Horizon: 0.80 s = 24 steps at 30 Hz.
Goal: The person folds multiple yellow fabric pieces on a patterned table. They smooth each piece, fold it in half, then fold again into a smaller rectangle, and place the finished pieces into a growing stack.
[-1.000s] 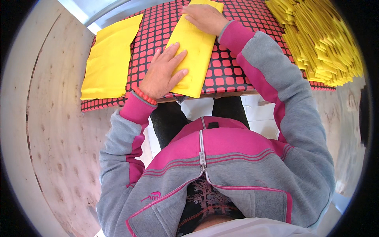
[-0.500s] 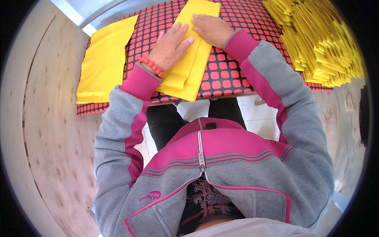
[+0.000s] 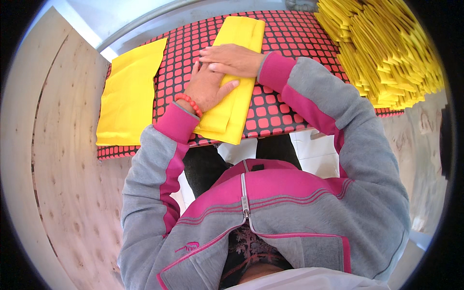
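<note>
A yellow folded sheet, apparently cloth (image 3: pixel 237 104), lies lengthwise before me, its long left side turned over in a narrow flap. My left hand (image 3: pixel 207 88) rests flat on its left part, fingers stretched out and thumb apart, with a red bead bracelet at the wrist. Across the left fingers lies my right hand (image 3: pixel 232 60), palm down with its fingers extended and holding nothing. Farther left, a wider yellow sheet (image 3: pixel 130 94) lies flat, touched by neither hand.
A tall heap of folded yellow pieces (image 3: pixel 386 53) fills the table's right end. The table has a red and black checked cover (image 3: pixel 270 106). A pale wooden panel (image 3: pixel 67 121) stands at the left, and a rail (image 3: pixel 150 19) runs behind the table.
My right hand has moved left and nearer, from the sheet's upper right edge onto my left fingers. The whole scene sits slightly lower in the picture.
</note>
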Motion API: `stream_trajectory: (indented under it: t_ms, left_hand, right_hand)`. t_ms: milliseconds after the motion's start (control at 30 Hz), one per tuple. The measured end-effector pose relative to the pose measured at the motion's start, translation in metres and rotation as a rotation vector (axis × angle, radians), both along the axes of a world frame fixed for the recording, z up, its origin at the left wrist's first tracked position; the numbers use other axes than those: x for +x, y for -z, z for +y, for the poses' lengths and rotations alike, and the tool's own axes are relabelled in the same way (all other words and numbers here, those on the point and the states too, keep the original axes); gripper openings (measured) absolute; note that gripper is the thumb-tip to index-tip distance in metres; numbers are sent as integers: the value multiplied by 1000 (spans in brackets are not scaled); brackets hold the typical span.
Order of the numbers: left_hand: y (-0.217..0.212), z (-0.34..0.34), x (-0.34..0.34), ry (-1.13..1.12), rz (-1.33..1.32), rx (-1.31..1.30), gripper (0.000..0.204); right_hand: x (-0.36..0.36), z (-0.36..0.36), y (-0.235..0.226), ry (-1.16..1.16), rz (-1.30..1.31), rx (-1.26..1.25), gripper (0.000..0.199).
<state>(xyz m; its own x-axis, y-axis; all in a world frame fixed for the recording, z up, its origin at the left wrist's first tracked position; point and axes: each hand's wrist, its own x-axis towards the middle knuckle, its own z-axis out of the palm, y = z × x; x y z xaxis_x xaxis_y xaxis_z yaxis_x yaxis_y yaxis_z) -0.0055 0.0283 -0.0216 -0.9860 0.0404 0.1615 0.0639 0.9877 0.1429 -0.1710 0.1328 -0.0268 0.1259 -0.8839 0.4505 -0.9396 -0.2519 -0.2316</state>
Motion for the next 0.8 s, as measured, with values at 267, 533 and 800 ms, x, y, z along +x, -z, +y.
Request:
stream_trajectory:
  t_ms: [267,533,800]
  left_hand:
    - [-2,4,7,-34,15,-36,74]
    - [-2,2,11,-5,36,-58,72]
    - [-28,-54,-5,86,-226,585,60]
  right_hand:
    - [-79,-6,21,148,60,-57,53]
    - [-132,-23,33,363,119,-133,52]
    - [-145,-32,43,394,180,1,53]
